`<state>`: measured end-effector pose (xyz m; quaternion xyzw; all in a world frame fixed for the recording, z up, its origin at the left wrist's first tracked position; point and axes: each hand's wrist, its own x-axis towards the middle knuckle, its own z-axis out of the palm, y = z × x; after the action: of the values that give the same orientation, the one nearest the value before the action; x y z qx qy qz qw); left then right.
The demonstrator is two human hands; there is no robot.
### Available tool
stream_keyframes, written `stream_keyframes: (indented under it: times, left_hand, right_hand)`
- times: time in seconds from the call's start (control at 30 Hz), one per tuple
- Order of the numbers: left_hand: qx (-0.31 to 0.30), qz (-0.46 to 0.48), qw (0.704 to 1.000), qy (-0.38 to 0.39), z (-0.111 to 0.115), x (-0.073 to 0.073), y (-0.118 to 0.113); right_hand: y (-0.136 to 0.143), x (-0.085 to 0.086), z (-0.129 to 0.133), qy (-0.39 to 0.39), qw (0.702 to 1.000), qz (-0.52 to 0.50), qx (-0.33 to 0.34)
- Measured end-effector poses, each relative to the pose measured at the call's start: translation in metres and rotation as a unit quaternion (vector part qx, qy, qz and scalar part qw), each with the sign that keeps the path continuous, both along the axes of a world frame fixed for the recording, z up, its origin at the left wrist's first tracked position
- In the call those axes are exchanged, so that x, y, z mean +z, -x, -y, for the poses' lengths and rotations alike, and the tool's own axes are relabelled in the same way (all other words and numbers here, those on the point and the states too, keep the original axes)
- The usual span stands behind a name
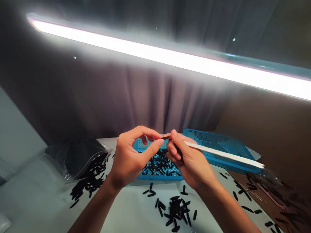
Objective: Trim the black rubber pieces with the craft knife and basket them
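Observation:
My left hand is closed in a pinch, thumb and forefinger on one end of a small dark elongated piece. Close against it, my right hand is closed round a long white flat stick, which juts out to the right past the wrist. My right fingertips meet the other end of the dark piece; how they grip it is hidden. Something black also shows under the curled right fingers, too covered to name. Below both hands lies a blue perforated basket holding many similar black pieces.
A second blue basket stands behind on the right. To the left, a clear zip bag lies beside a spilled heap of black pieces. Another loose pile is in front on the white table. Overhead runs a bright tube light.

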<state>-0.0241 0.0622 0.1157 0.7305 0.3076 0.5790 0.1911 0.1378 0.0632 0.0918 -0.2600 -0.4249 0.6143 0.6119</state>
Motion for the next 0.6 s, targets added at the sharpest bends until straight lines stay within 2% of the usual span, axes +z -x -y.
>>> stream_keyframes:
  times: [0.07,0.17,0.33,0.6]
  left_hand:
    - [-0.019,0.022,0.999,0.034,0.001,0.001,0.003]
    - [-0.038,0.043,0.996,0.065,0.003,0.003,0.005]
    - [-0.05,0.07,0.993,0.085,0.011,0.007,0.003]
    - [-0.049,0.051,0.996,0.056,0.017,0.01,0.005]
  right_hand:
    - [-0.01,0.007,0.008,-0.059,0.992,0.095,-0.057]
    - [-0.02,0.016,0.021,-0.089,0.97,0.201,-0.108]
    - [-0.015,0.027,0.038,-0.117,0.946,0.239,-0.187]
    - [-0.012,0.034,0.046,-0.132,0.921,0.283,-0.234]
